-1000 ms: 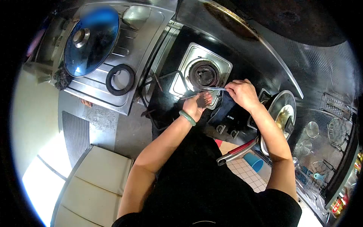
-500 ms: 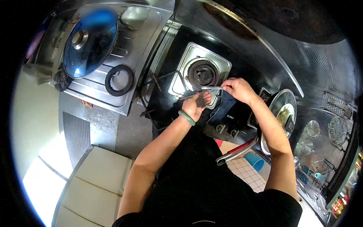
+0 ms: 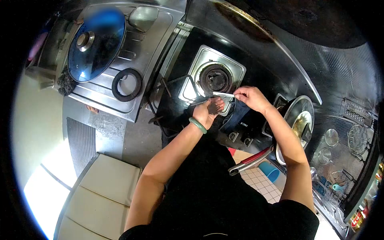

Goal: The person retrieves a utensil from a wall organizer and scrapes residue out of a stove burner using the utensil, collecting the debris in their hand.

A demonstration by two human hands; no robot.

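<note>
My right hand pinches one end of a thin, flat silver strip, its kind unclear. The strip points left across the front edge of the gas burner, above my left palm. My left hand lies palm up just below it, fingers stretched out, a green bangle on the wrist. A dark patch covers part of that palm; whether it is shadow or dirt I cannot tell. Around the burner is a square metal drip plate set in the black stove top.
Left of the stove, a steel drainboard carries a glass lid and a black ring. A metal pot support sits tilted at the stove's left. At right stands a lidded pan with a red-and-steel handle.
The silver strip has tilted slightly, its right end dropping a little with my right hand. My left hand stays almost in place.
</note>
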